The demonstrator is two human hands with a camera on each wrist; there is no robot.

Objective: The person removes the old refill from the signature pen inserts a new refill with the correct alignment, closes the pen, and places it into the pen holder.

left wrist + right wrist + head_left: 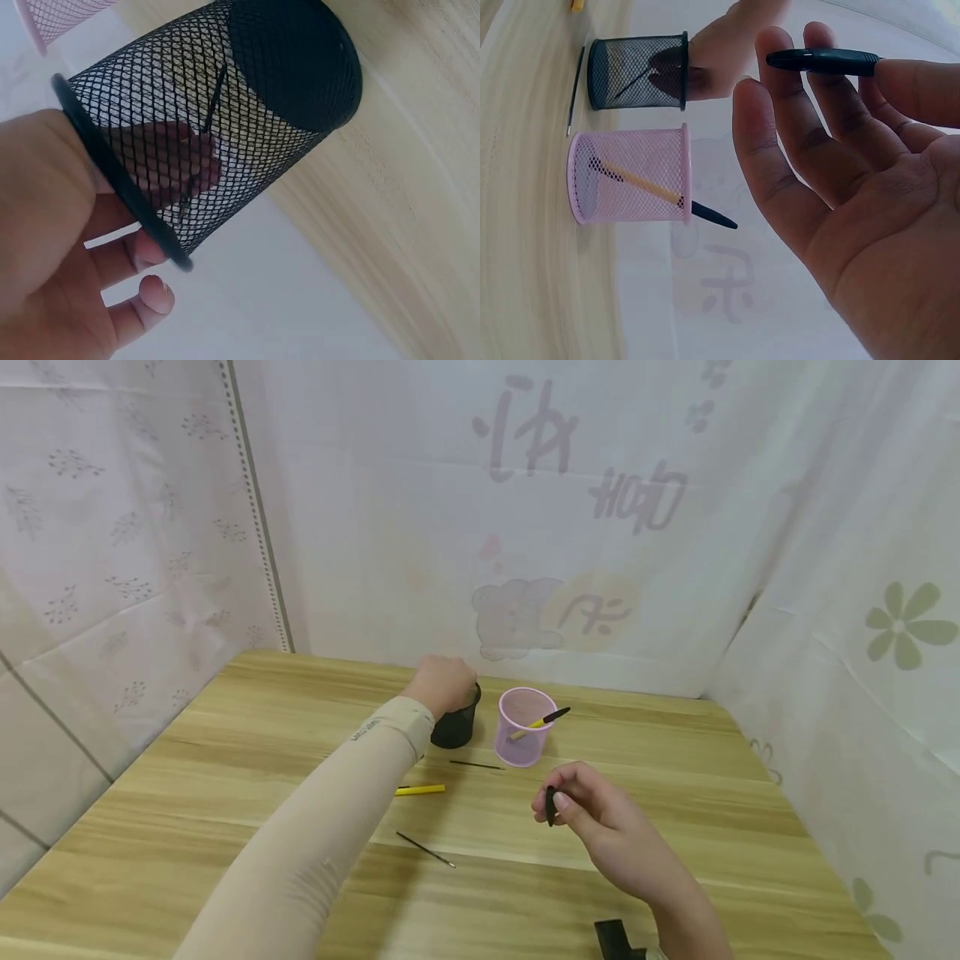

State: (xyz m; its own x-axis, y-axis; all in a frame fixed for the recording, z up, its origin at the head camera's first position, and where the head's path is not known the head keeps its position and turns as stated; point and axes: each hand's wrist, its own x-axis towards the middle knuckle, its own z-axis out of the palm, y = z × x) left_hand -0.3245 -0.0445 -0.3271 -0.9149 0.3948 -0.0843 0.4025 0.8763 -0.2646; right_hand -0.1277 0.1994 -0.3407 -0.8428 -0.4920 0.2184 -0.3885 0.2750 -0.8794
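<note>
My left hand [444, 683] reaches down into a black mesh pen holder [454, 728]. Through the mesh in the left wrist view, its thumb and fingers pinch a thin black pen refill [216, 97] that slants toward the holder's bottom. To the right, my right hand [611, 831] is raised above the table, pinching a small black pen cap [821, 61] between thumb and fingertips. Beside the black holder stands a pink mesh pen holder [522, 752]. A yellow pen with a black cap [715, 215] leans in it, its capped end sticking out over the rim.
On the wooden table [675, 777] lie a yellow pen barrel [420, 790], a thin dark refill [477, 765] before the holders and another refill [425, 849] nearer me. A black object [615, 938] is by my right wrist. Patterned curtains [390, 527] hang behind and at both sides.
</note>
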